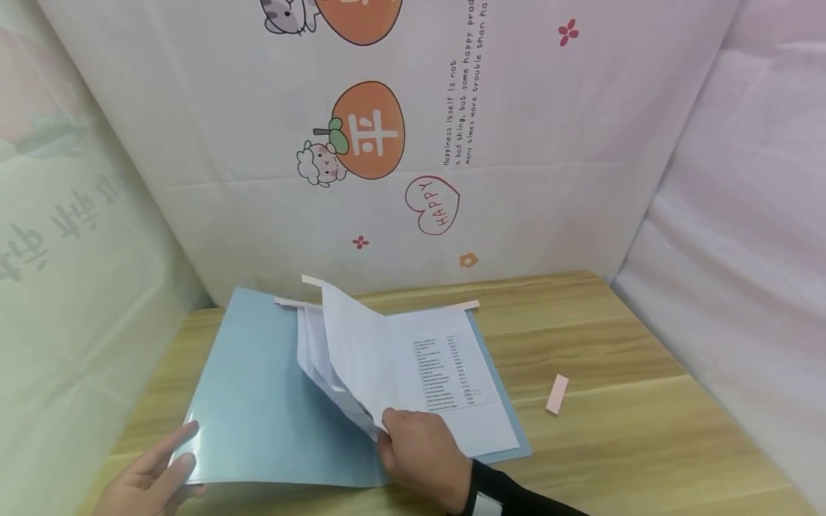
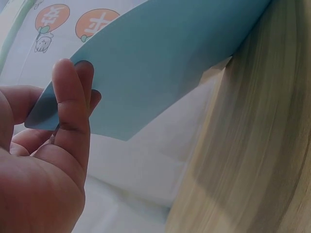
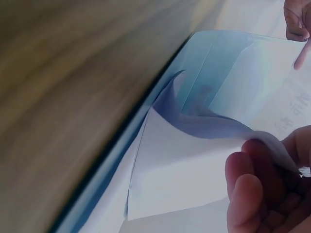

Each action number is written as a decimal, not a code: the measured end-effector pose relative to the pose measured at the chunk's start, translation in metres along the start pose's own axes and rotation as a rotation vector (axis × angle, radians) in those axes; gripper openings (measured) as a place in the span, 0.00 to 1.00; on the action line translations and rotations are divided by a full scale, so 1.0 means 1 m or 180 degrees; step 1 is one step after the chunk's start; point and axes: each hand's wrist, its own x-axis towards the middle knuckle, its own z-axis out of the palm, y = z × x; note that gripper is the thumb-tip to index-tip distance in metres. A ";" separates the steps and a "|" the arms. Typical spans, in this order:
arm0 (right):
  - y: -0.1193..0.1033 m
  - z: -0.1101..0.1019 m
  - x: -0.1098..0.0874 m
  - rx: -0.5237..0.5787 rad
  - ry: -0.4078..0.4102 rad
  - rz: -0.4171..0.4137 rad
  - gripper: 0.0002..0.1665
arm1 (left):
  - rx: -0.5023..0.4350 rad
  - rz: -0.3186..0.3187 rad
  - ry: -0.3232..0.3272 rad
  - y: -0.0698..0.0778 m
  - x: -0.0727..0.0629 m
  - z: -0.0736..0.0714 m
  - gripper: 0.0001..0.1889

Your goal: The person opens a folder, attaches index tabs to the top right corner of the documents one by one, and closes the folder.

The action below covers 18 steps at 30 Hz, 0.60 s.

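A blue folder (image 1: 258, 387) lies spread on the wooden table, its left cover raised a little at the near corner. My left hand (image 1: 151, 476) pinches that corner between thumb and fingers; the left wrist view shows the cover (image 2: 141, 68) in its grip. White sheets (image 1: 351, 337) stand half turned over the folder's middle. My right hand (image 1: 422, 451) pinches their near lower corner, and the right wrist view shows the paper (image 3: 189, 165) curling up from there. Under them, on the right side, is a printed page (image 1: 445, 373) with a table of text. Pale strips (image 1: 463, 306) stick out along the sheets' top edges.
A loose pale pink strip (image 1: 557, 395) lies on the wooden table (image 1: 619, 444) to the right of the folder. Behind the table hangs a white printed cloth (image 1: 516, 179), and more cloth (image 1: 77, 251) covers the left side.
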 end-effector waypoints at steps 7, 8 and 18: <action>0.007 -0.001 -0.006 -0.0043 0.0087 -0.0070 0.17 | 0.0101 -0.0043 0.0025 -0.001 0.000 -0.003 0.24; 0.008 -0.002 -0.007 -0.0031 0.0090 -0.0052 0.18 | 0.0119 -0.0042 0.0016 -0.001 -0.001 -0.003 0.24; 0.014 -0.021 -0.019 0.0437 -0.0284 0.0514 0.06 | 0.0442 -0.0218 0.0099 0.002 -0.001 -0.004 0.23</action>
